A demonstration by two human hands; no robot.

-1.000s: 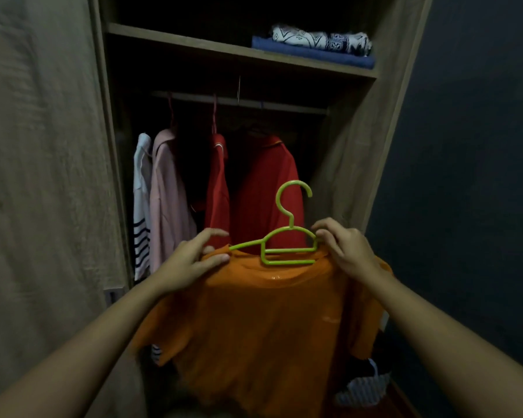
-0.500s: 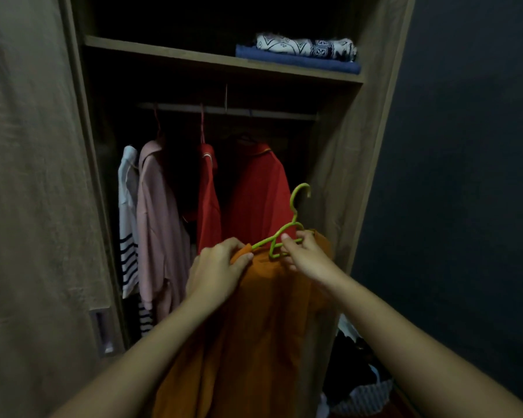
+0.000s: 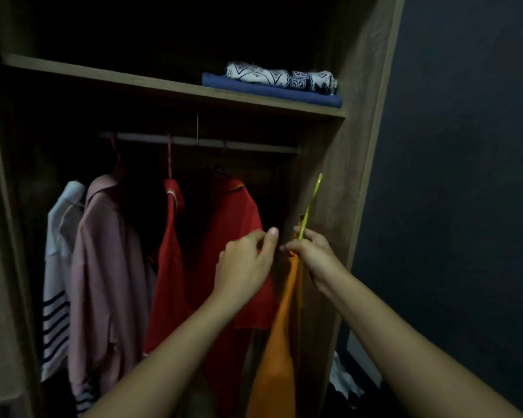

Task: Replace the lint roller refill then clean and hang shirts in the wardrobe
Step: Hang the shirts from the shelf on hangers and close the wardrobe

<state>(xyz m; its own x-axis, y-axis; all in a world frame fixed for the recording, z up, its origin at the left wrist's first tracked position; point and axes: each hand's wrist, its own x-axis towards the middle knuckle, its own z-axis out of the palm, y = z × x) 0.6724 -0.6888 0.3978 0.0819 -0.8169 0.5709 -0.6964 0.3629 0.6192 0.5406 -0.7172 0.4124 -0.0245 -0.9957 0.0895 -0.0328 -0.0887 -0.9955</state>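
An orange shirt point(image 3: 280, 351) hangs edge-on from a green hanger point(image 3: 311, 203), whose hook points up toward the rail point(image 3: 254, 145). My right hand point(image 3: 311, 251) grips the hanger at its neck, just inside the wardrobe's right side panel. My left hand point(image 3: 245, 263) is just left of it, in front of a red shirt point(image 3: 230, 236), fingers loosely curled and thumb raised; whether it touches the orange shirt I cannot tell.
On the rail hang a second red shirt point(image 3: 168, 267), a pink shirt point(image 3: 103, 267) and a white striped shirt point(image 3: 58, 267). Folded cloths point(image 3: 278, 82) lie on the upper shelf point(image 3: 133, 81). The wardrobe side panel point(image 3: 354, 176) stands right, a dark wall beyond.
The orange shirt and hanger turned edge-on and moved up and right into the wardrobe. My left hand let go of the shirt's shoulder. The view moved closer.
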